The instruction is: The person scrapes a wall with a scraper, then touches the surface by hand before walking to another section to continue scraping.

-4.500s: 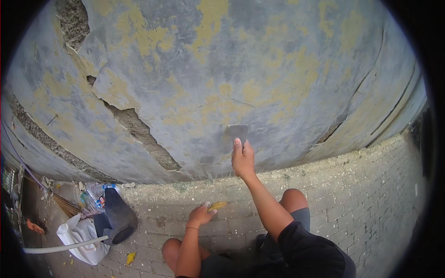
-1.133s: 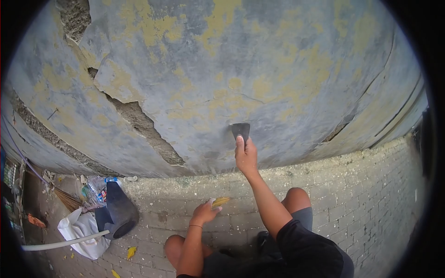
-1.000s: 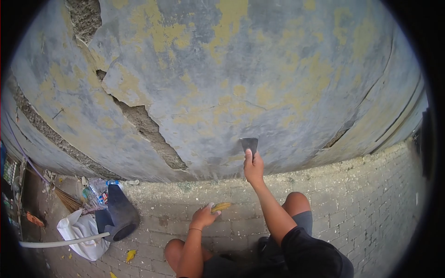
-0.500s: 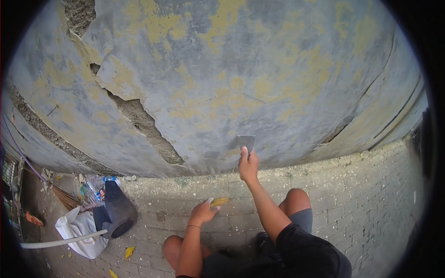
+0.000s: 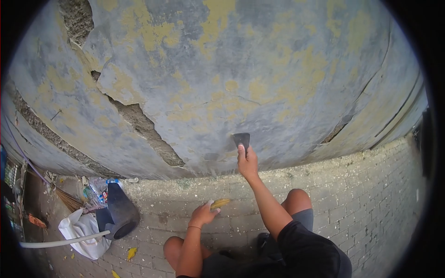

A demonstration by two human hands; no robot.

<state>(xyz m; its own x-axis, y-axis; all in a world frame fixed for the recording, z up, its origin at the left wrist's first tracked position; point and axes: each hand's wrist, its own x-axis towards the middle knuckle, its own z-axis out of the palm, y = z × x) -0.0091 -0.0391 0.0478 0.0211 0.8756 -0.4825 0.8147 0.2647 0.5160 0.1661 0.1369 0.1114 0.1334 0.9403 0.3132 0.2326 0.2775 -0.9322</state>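
In the head view my right hand (image 5: 247, 162) is closed round the handle of a putty knife (image 5: 241, 138). Its wide dark blade lies against the weathered wall (image 5: 278, 97), which has patches of yellow and grey paint. Lower and to the left, my left hand (image 5: 204, 215) is above the paving beside my knee, its fingers closed at one end of a yellow elongated piece (image 5: 220, 204). What this piece is made of does not show clearly.
Brick paving (image 5: 361, 204) runs along the wall's foot. At left stand a dark bent container (image 5: 121, 211), a white sack (image 5: 83, 231), a pale hose (image 5: 65, 243), a broom (image 5: 68, 199) and plastic litter (image 5: 97, 187). Broken plaster (image 5: 139, 123) cuts diagonally across the wall.
My right hand has moved the putty knife slightly left and up along the wall, its blade now tilted. My left hand keeps nearly the same place with the yellow piece.
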